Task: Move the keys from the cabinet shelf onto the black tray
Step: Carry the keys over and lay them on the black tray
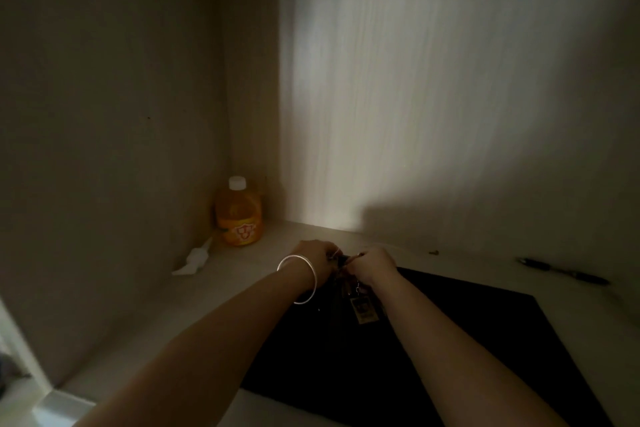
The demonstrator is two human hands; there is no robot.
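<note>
Inside a dim cabinet, both my hands meet over the far edge of the black tray [467, 340], which lies flat on the pale shelf. My left hand [317, 262], with a silver bangle on the wrist, and my right hand [375, 265] both pinch the top of a bunch of keys [348, 282]. The keys hang down between the hands, with a dark rectangular tag [362, 310] dangling just over the tray's surface. Whether the tag touches the tray is too dark to tell.
An orange juice bottle [239, 215] with a white cap stands in the back left corner. A crumpled white tissue [195, 260] lies beside it. A dark pen [562, 270] rests on the shelf at the right. The cabinet walls close in left and behind.
</note>
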